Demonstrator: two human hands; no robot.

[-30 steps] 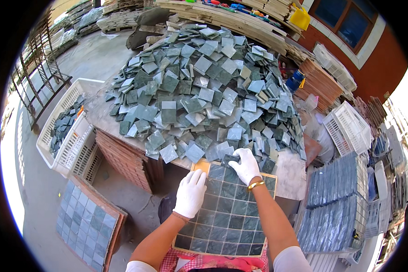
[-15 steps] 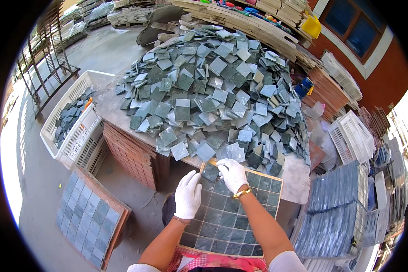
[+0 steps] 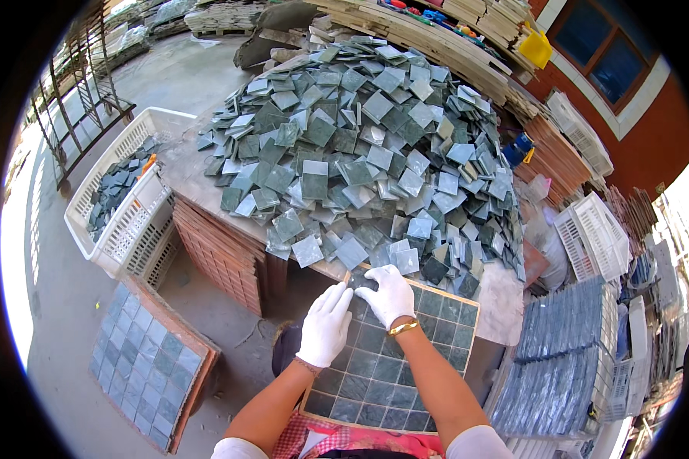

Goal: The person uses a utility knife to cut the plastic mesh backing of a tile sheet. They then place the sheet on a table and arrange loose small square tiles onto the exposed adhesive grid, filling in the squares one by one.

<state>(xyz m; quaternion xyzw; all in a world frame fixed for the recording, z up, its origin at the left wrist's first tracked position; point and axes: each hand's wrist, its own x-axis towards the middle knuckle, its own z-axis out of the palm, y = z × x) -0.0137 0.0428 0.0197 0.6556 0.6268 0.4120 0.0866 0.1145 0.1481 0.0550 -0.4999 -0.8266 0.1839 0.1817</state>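
Note:
A wooden-framed tray (image 3: 476,327) of square dark green stone tiles lies in front of me, in rows with thin pale gaps. My right hand (image 3: 391,297), in a white glove and with a gold bangle at the wrist, bends over the tray's far left corner. Its thumb and fingertips close about a corner tile (image 3: 359,280), which they partly hide. My left hand (image 3: 325,326), also gloved in white, lies along the tray's left edge with fingers stretched out. Its fingertips reach that same tile. Just beyond both hands, a large heap of loose stone tiles (image 3: 356,145) covers a table.
White plastic crates (image 3: 142,233) with tile pieces stand at the left, beside stacked reddish boards (image 3: 214,256). A filled tile panel (image 3: 145,356) leans at the lower left. On the right are tightly packed rows of tiles (image 3: 555,359) and a white crate (image 3: 593,233).
My left hand has moved right and forward, its fingertips now at the corner tile. My right hand has shifted slightly left and lower over it.

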